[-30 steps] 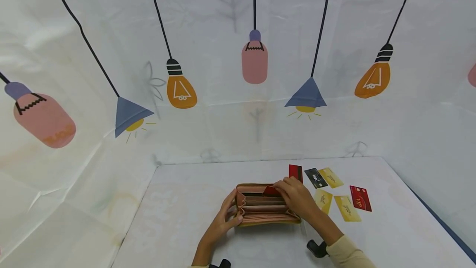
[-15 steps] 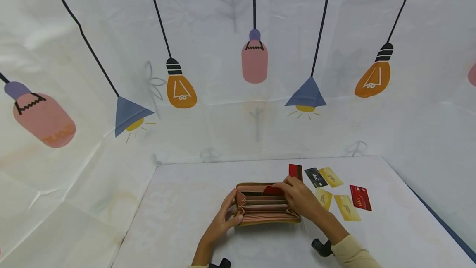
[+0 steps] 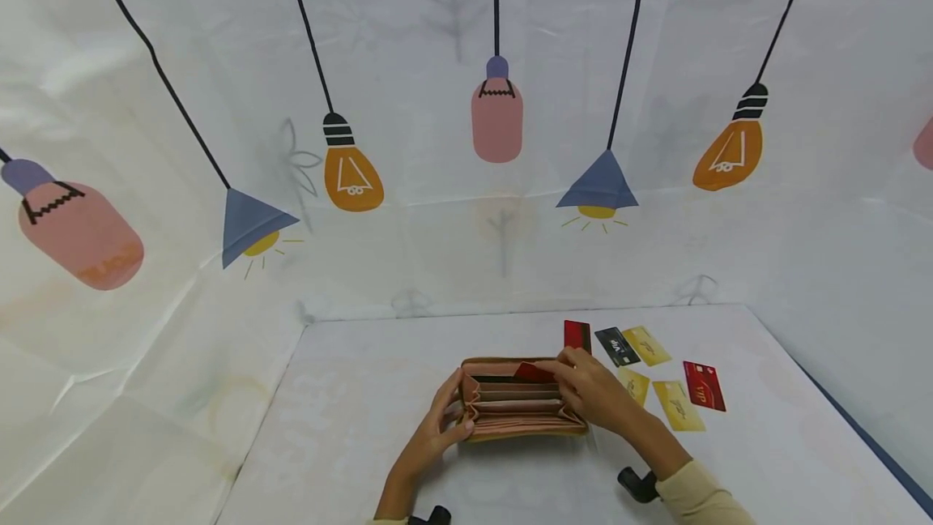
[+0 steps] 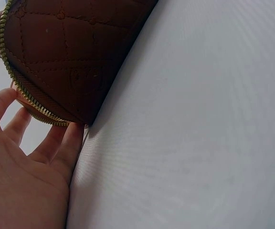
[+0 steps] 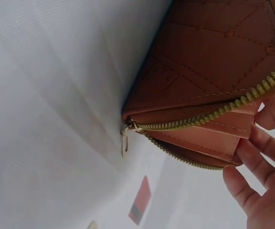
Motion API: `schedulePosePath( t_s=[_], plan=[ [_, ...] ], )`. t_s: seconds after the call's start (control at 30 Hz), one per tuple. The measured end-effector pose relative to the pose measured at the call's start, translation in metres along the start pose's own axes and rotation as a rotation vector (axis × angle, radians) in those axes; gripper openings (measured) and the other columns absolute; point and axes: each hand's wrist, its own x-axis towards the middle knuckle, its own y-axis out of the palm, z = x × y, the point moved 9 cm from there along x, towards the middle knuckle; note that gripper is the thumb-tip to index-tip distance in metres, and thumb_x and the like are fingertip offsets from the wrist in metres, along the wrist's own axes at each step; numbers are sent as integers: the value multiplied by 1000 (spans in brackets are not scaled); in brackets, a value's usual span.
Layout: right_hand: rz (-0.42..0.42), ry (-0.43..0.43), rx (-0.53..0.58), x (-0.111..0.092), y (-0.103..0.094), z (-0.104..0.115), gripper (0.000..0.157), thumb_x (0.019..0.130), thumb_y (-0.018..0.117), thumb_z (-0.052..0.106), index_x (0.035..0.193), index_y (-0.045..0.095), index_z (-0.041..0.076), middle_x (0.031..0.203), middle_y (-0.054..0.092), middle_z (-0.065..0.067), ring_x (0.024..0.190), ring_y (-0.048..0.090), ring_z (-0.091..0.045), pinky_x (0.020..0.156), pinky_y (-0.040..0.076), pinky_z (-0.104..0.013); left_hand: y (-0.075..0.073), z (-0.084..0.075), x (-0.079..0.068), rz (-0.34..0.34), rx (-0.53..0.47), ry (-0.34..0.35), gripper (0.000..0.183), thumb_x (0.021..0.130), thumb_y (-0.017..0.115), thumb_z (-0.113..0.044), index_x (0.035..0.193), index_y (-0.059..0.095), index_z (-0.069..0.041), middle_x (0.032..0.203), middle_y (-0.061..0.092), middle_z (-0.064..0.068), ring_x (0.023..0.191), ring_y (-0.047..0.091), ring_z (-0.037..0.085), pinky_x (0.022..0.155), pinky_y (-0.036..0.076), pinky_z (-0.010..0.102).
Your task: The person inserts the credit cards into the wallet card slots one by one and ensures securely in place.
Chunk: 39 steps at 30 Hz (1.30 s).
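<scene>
A zip-around wallet point(image 3: 521, 420) stands open on the table, its pleated pink compartments facing up. My left hand point(image 3: 435, 436) grips its left end, thumb on the near side and fingers on the far side. In the left wrist view, the fingertips touch the brown quilted wallet point(image 4: 75, 47) along its brass zip. My right hand point(image 3: 594, 391) reaches over the right end and pinches a red card point(image 3: 534, 373), partly down in the farthest compartment. In the right wrist view the fingers of my right hand point(image 5: 271, 183) are at the wallet's open edge; the card is hidden there.
Right of the wallet lie a black card point(image 3: 617, 347), several yellow cards point(image 3: 679, 406) and a red card point(image 3: 705, 386). Another red card with a dark stripe point(image 3: 577, 336) lies behind my right hand. A zip pull point(image 5: 124, 143) hangs from the wallet's end. A lamp-printed sheet rises behind the table.
My right wrist has swung slightly right and toward me, its fingertips staying at the red card, and a little more of the card shows. The left hand and wallet hold still.
</scene>
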Motion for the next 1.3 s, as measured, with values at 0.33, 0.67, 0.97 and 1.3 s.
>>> schedulePosePath(
  t_s=[0.33,0.67,0.97,1.3],
  plan=[
    [53,-56,-31,6,0,6,52,78,75,-8,124,68,17,90,54,4,77,43,-5,67,46,-23,0,2,-1,2,-12,-1,79,100,60,-16,161,13,-31,168,7,7,146,27,37,113,32,54],
    [30,-89,-118,7,0,5,58,74,80,-9,123,69,19,90,55,0,77,46,-8,67,48,-27,1,1,-1,1,-16,-11,80,99,61,-16,162,13,-30,169,6,7,147,27,36,114,33,51],
    [53,-75,-152,12,-3,3,56,72,85,-3,120,70,22,90,55,1,75,46,-8,65,47,-25,1,0,0,3,-9,-1,80,99,60,-16,161,13,-31,168,7,6,146,27,36,113,34,52],
    [102,-72,-155,15,0,3,57,71,87,1,119,70,25,90,55,1,76,46,-9,66,47,-25,0,0,0,13,-3,33,80,99,60,-14,162,13,-29,168,8,7,146,27,37,112,37,42]
  ],
)
